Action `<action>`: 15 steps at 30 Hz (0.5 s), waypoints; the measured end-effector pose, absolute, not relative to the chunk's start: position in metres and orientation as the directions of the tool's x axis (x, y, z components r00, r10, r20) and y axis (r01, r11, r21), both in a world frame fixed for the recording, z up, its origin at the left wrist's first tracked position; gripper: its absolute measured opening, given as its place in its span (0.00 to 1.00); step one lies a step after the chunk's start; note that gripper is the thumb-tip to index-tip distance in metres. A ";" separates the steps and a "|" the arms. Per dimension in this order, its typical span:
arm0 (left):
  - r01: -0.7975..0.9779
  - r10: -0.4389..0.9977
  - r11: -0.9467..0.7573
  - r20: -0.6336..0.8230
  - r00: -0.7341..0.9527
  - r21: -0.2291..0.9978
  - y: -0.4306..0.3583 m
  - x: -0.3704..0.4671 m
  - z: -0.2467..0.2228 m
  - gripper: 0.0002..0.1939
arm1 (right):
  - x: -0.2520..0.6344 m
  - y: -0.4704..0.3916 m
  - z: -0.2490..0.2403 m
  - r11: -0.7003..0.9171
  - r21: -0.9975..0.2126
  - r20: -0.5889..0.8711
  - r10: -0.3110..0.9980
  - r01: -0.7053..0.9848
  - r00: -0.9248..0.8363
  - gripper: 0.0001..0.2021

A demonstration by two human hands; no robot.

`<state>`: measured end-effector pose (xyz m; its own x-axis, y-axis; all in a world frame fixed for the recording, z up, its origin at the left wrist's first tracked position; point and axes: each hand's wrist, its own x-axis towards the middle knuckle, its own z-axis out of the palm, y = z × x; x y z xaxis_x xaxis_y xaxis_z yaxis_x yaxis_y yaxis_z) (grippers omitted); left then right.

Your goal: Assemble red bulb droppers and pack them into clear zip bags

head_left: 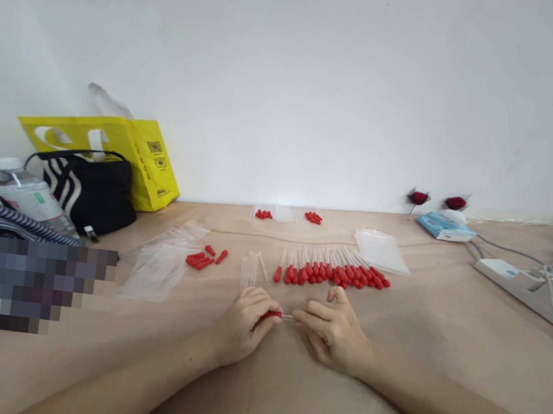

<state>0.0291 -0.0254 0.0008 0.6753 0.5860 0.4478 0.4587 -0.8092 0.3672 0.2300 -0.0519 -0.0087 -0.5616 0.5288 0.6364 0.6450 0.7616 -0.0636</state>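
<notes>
My left hand (251, 318) is closed round a red rubber dropper bulb (272, 315). Facing it, my right hand (335, 328) pinches a thin pale dropper tube (288, 316), whose other end meets the bulb's mouth. How deep the tube sits in the bulb I cannot tell. Just beyond my hands lies a row of droppers with red bulbs (333, 274), bulbs toward me and tubes pointing away. Several bare tubes (249, 269) lie beyond my left hand. To their left are several loose red bulbs (198, 260).
Clear plastic bags (155, 269) lie at the left, and another zip bag (382, 250) at the right. A yellow bag (151, 178), black pouch (106, 196) and bottle (31, 194) crowd the far left. Tissues (445, 226) and a power strip (523, 291) occupy the right.
</notes>
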 end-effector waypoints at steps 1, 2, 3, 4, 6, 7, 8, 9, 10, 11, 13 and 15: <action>0.456 0.577 -0.816 0.457 0.677 0.355 -0.026 0.029 0.000 0.08 | 0.229 -0.052 -0.009 0.752 -0.070 0.634 0.541 0.655 -0.553 0.12; 0.452 0.568 -0.823 0.465 0.679 0.345 -0.026 0.030 0.000 0.08 | 0.227 -0.053 -0.009 0.743 -0.083 0.628 0.556 0.664 -0.544 0.12; 0.447 0.559 -0.829 0.474 0.681 0.336 -0.026 0.030 -0.001 0.08 | 0.226 -0.053 -0.009 0.737 -0.098 0.622 0.570 0.669 -0.537 0.12; 0.440 0.549 -0.836 0.484 0.681 0.329 -0.027 0.030 -0.001 0.08 | 0.224 -0.053 -0.010 0.736 -0.113 0.618 0.578 0.667 -0.533 0.12; 0.426 0.530 -0.848 0.501 0.684 0.316 -0.027 0.031 -0.002 0.08 | 0.222 -0.052 -0.011 0.742 -0.141 0.616 0.584 0.655 -0.529 0.12; 0.419 0.521 -0.854 0.510 0.685 0.310 -0.027 0.031 -0.003 0.08 | 0.221 -0.052 -0.011 0.746 -0.152 0.616 0.585 0.649 -0.528 0.13; 0.412 0.513 -0.858 0.516 0.685 0.306 -0.027 0.031 -0.003 0.08 | 0.221 -0.051 -0.012 0.750 -0.160 0.615 0.584 0.642 -0.529 0.13; 0.407 0.507 -0.862 0.522 0.685 0.302 -0.026 0.030 -0.004 0.09 | 0.221 -0.050 -0.013 0.752 -0.166 0.612 0.586 0.638 -0.531 0.13; 0.405 0.503 -0.864 0.526 0.686 0.298 -0.025 0.030 -0.005 0.08 | 0.221 -0.049 -0.014 0.753 -0.171 0.606 0.589 0.635 -0.535 0.13; 0.405 0.500 -0.866 0.527 0.687 0.292 -0.025 0.030 -0.006 0.08 | 0.221 -0.049 -0.014 0.752 -0.175 0.599 0.594 0.636 -0.537 0.13; 0.400 0.477 -0.879 0.522 0.707 0.260 -0.023 0.030 -0.006 0.08 | 0.221 -0.048 -0.015 0.747 -0.177 0.582 0.605 0.641 -0.544 0.12; 0.390 0.432 -0.901 0.495 0.754 0.191 -0.022 0.031 -0.004 0.08 | 0.221 -0.049 -0.014 0.743 -0.172 0.572 0.610 0.647 -0.549 0.12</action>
